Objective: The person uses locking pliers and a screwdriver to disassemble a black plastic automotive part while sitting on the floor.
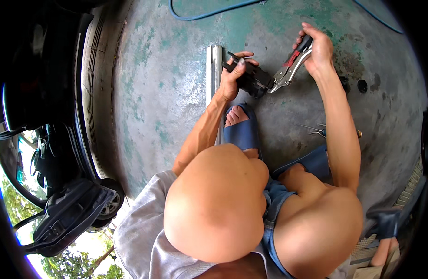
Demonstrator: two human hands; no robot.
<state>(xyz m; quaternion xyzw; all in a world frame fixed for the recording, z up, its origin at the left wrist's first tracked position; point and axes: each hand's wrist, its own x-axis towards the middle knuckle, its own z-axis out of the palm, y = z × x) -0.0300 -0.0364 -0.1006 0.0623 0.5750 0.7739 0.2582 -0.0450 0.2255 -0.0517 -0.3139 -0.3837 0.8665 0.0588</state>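
Left hand: the left hand [231, 80] is wrapped around a chunky black mechanical part with projecting prongs [254, 82], thumb on top.
Right hand: the right hand [321, 50] is clamped on silver metal locking pliers with red and black on the handle [282, 75].
Black part: held above the floor, in front of the feet; the pliers' nose meets its right side, though the picture does not show whether it bites.
Floor: worn grey-and-green concrete [163, 107].
Left of the part: a long, straight silver metal rail [214, 69] lies on the floor, partly behind the left forearm.
Right side: a small black ring [362, 86] lies beyond the right forearm.
Top edge: a blue hose [195, 17] curves across the concrete.
Feet: blue open-toed sandals [237, 134].
Far left: a black car with an open door [67, 216].
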